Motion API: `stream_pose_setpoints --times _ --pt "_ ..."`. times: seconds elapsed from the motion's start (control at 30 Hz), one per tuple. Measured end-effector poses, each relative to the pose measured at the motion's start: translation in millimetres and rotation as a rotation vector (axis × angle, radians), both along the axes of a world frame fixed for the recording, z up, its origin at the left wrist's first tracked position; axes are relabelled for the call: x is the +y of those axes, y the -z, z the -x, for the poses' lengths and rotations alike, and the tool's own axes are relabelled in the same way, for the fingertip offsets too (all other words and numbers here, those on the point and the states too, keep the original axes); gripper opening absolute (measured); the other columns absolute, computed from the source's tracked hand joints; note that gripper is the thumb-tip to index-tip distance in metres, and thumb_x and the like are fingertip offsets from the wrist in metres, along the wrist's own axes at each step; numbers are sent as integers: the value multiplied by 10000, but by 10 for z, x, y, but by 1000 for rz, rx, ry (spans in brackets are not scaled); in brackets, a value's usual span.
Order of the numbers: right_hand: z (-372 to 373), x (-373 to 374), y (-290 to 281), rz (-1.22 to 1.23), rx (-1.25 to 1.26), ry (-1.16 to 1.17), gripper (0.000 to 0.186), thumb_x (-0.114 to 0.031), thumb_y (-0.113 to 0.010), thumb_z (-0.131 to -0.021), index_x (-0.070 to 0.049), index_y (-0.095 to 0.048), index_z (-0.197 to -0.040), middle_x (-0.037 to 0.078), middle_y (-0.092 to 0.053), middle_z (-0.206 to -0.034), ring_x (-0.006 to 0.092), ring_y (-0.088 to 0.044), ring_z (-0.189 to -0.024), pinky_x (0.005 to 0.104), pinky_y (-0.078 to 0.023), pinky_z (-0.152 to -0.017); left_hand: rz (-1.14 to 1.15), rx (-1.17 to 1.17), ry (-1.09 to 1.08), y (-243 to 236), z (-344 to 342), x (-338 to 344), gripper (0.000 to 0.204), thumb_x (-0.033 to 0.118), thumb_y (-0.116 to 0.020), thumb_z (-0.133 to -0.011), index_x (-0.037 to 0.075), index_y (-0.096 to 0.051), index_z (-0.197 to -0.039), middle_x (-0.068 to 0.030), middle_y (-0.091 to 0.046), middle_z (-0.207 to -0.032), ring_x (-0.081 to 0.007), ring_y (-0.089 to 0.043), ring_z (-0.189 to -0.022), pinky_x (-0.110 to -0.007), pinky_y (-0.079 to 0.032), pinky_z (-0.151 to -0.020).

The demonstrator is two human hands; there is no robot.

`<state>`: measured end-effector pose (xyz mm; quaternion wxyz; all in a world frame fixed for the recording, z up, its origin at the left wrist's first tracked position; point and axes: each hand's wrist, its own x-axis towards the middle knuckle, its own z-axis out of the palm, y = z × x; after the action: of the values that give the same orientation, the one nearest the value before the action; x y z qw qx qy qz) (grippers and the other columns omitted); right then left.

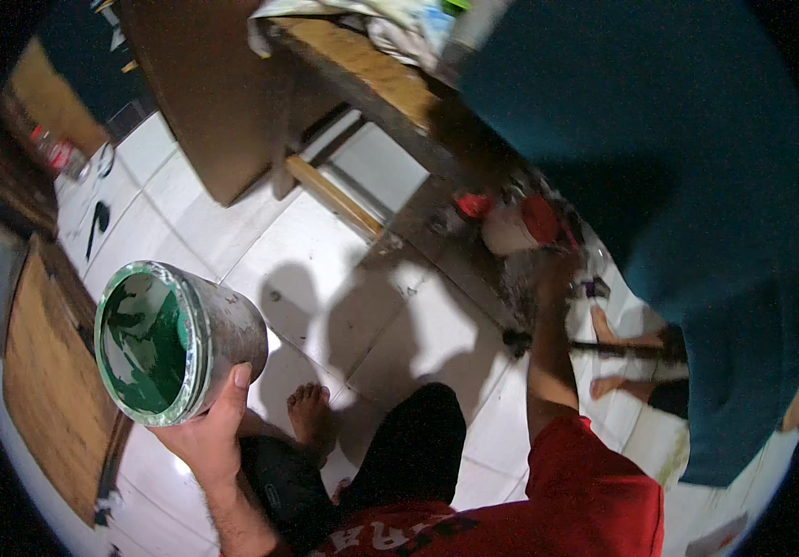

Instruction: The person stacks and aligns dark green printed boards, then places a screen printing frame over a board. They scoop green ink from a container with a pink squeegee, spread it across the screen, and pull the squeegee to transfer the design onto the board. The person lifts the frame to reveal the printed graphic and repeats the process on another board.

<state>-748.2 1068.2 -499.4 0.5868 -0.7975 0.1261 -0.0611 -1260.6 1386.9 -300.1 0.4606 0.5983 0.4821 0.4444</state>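
Observation:
My left hand point(214, 427) is wrapped round the lower side of a paint tub point(237, 325), tilted so that its mouth faces left. Green paint point(153, 362) coats the inside, with pale patches showing. On the right, my right hand point(557, 267) reaches out at a white container with a red lid point(511, 230). Blur and shadow hide its fingers, and I cannot tell whether they grip the container. A smaller red-topped item point(472, 205) stands just left of it. Beside my right forearm lies a dark rod point(604, 348).
A worn wooden table point(353, 60) with cloths on it stands ahead. Wooden boards point(51, 371) lean at the left. A bottle point(63, 156) is at the far left on white floor tiles point(176, 200). A dark teal surface point(696, 186) and another person's feet point(617, 385) are at the right.

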Motion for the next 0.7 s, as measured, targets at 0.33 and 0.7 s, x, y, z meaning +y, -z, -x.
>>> stream_pose_setpoints --times 0.33,0.7 --pt "-1385 184 85 -162 214 -136 324 -355 -668 -985 -97 -601 -1170 61 -605 -1102 214 -561 -905 375 -467 -802 -171 -30 -9 -38 313 191 1129 129 -952 -583 3 -310 -1503 -169 -534 -1389 -265 -569 -1287 -420 -451 -1126" --pt "-1572 108 63 -219 230 -97 252 -342 -670 -986 -134 -602 -1112 28 -596 -1021 175 -550 -799 342 -474 -708 -505 -12 159 39 165 157 1234 336 -1006 -625 -17 -245 -1529 -293 -386 -1527 -362 -458 -1419 -453 -418 -1170"
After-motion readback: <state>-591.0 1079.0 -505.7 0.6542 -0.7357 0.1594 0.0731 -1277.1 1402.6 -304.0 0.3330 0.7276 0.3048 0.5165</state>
